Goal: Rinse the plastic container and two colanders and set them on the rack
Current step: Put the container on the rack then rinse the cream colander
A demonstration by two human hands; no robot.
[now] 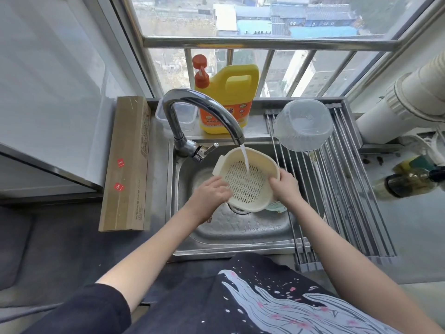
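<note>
Two hands [248, 189] hold one cream colander [248, 179] under one tap [199, 116].

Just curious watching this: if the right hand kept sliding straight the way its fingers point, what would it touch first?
The right hand already grips the cream colander; its fingers point up-left over the rim, so it would probably meet the water stream next, though depth is unclear.

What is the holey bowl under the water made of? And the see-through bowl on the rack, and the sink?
The cream slotted colander, gripped by both the left hand and the right hand, looks like matte plastic: moulded slots, thick rim. The clear upside-down container on the metal-rod rack seems to be translucent plastic, slightly cloudy. The shiny grey sink appears to be stainless steel, judging by its reflections.
</note>
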